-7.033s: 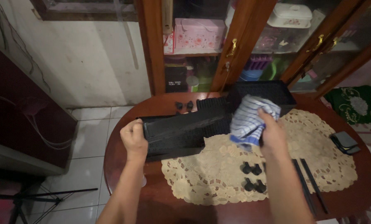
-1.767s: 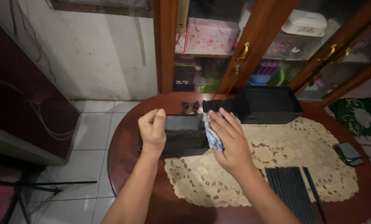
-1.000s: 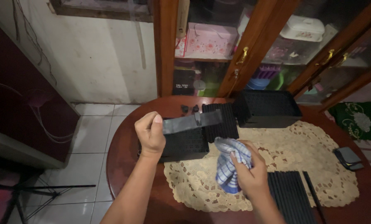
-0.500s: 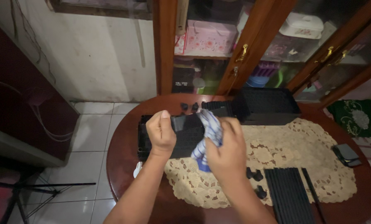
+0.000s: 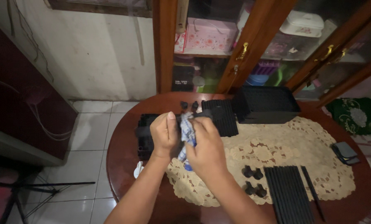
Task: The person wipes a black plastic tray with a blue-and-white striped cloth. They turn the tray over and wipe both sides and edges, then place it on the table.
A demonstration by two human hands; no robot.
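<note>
Striped cloth (image 5: 186, 132) pinched between left hand (image 5: 164, 133), right hand (image 5: 206, 144) grip.

Dim, warm indoor light; dark corners, wide-angle bending at the edges, slight softness throughout.

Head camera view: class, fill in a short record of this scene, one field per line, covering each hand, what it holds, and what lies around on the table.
left hand: grips a black plastic piece
right hand: presses a blue striped cloth against that piece
table: round, dark wood, with a lace mat
behind the hands: slatted black panel, black basket
near right: four small black feet, bundle of black rods
</note>
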